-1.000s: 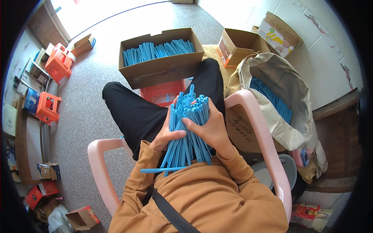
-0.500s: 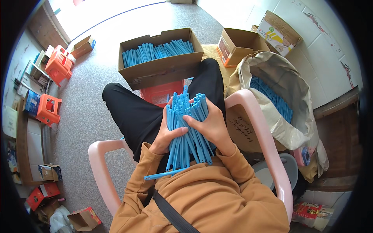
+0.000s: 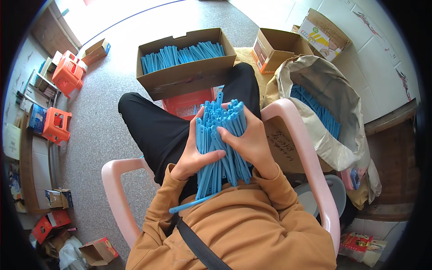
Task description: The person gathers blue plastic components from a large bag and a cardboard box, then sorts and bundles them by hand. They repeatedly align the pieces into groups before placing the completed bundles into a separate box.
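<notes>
Both hands grip a thick bundle of long blue plastic strips [image 3: 221,135] over my lap. My left hand [image 3: 192,155] wraps the bundle's left side. From the right, my right hand [image 3: 252,141] closes over it, fingers across the top. One loose strip [image 3: 191,204] sticks out sideways at the bundle's lower end, by my orange sleeve. In front of my knees an open cardboard box [image 3: 186,76] holds more blue strips, resting on a red stool [image 3: 189,102].
I sit in a pink plastic chair [image 3: 119,198]. A pale sack [image 3: 333,135] with more blue strips stands at my right, with cardboard boxes [image 3: 274,47] beyond it. Orange stools [image 3: 56,123] and small boxes lie on the grey floor to the left.
The bundle has been drawn slightly closer to my body and tightened; my fingers have shifted over it. The loose strip at the bottom has tilted.
</notes>
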A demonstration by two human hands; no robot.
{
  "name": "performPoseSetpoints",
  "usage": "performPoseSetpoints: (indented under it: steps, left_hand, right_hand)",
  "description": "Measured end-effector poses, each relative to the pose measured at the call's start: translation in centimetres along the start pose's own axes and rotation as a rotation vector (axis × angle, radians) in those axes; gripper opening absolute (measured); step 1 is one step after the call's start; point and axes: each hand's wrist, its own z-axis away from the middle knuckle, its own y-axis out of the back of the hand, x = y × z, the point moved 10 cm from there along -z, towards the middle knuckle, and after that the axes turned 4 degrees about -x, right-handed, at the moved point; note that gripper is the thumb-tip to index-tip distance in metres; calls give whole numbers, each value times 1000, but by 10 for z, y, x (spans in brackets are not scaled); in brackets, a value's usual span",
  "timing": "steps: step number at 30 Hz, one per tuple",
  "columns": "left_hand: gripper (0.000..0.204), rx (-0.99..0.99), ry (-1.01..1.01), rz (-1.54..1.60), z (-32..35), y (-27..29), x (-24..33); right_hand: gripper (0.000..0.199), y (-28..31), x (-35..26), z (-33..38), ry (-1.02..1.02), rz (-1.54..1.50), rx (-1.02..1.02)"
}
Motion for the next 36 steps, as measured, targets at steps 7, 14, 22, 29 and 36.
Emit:
performPoseSetpoints:
  steps: [7, 14, 22, 29, 36]
  left_hand:
    - [102, 44, 96, 164, -1, 13, -22]
    - [103, 25, 214, 311, 4, 12, -32]
    - [100, 147, 119, 393, 8, 32, -37]
    - [98, 116, 125, 455, 8, 32, -39]
    - [96, 129, 109, 478, 7, 33, -37]
  right_hand:
    - [42, 0, 10, -4, 45, -198, -44]
    - [60, 56, -9, -7, 190, -588, 66]
    - [63, 85, -21, -2, 410, -609, 398]
    - [55, 128, -108, 27, 814, -303, 737]
    - [46, 58, 32, -7, 340, -248, 396]
